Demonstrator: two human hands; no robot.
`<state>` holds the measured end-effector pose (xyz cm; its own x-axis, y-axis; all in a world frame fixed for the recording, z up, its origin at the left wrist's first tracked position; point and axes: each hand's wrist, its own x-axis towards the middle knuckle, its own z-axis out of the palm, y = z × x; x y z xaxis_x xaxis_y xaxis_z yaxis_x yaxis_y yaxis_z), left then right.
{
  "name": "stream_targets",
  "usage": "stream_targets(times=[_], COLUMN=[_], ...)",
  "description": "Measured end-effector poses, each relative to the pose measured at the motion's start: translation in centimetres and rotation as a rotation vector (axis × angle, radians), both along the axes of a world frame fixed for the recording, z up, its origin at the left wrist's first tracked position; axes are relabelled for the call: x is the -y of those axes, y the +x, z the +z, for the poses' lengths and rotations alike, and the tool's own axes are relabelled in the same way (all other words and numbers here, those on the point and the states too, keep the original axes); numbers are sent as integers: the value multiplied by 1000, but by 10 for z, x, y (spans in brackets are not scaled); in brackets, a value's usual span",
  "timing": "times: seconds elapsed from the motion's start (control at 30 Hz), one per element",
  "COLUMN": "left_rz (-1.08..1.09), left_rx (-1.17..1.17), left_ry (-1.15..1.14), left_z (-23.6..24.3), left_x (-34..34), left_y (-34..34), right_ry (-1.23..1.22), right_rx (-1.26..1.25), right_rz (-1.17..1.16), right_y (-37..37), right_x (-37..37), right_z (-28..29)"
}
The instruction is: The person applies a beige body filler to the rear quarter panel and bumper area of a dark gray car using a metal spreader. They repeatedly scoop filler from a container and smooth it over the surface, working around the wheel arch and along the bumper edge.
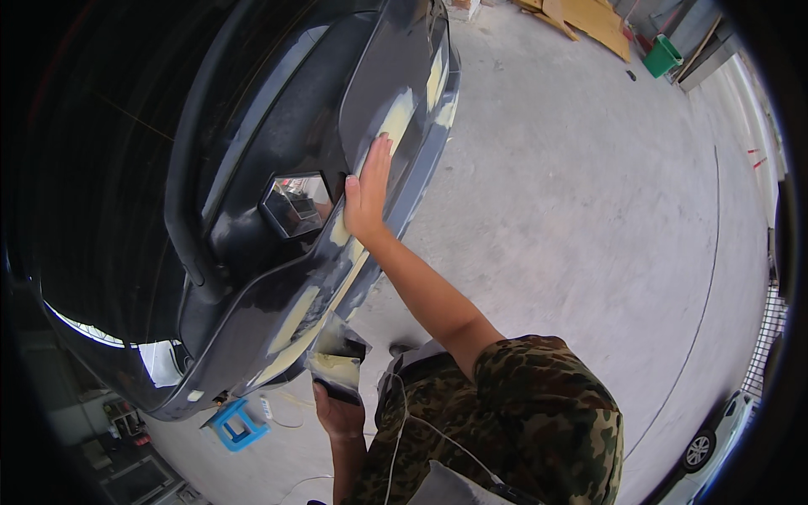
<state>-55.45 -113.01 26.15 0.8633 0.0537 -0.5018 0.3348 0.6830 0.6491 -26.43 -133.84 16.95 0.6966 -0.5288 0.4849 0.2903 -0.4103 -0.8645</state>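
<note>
Floor: pale grey concrete [547, 168], lightly smudged, spreading out to the right of where the person works.
Far end: brown cardboard [593, 25] lies near a green bucket [662, 55] at the top right.
Dark car: its glossy bodywork [278, 135] fills the left side, with a shiny angular panel [299, 204] that throws back reflections of the room.
Bumper: it runs along the car's lower edge, close in front of the person, streaked with cream filler [295, 320] and rubbed grey in places.
Right hand: the hand [368, 189] lies along the bumper's edge, fingers straight and together, thumb apart; I see it gripping nothing, though what is under the palm is hidden.
Left hand: this hand [339, 417], lower down and near the person's body, is closed around a flat plate [335, 368] smeared with cream filler; a greyish sheet [337, 337] shows just above it, and I cannot tell whether the two are joined.
Clothes: a camouflage shirt [539, 404], with a white cable [454, 442] trailing across it.
Nearby: a blue stool [238, 435] stands on the concrete below the bumper's end.
Right edge: another car shows its wheel [699, 450].
</note>
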Motion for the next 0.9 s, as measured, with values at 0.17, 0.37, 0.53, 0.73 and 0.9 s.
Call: stream_targets(times=[0.17, 0.37, 0.53, 0.73, 0.9], left_rz=[-3, -25, -5, -42, -50], left_rx=[29, 42, -62, 4, -17], left_ry=[35, 36, 53, 44, 10], left_z=[2, 6, 10, 10, 9], left_x=[-8, -14, -1, 5, 9], left_y=[-2, 1, -1, 5, 3], right_ry=[34, 94, 69, 93, 148], right_rx=[-12, -61, -59, -103, -142], right_rz=[-1, 25, 6, -84, -76], right_y=[-21, -46, -39, 35, 74], right_x=[-28, -60, -39, 38, 74], right_z=[-7, -7, -3, 2, 13])
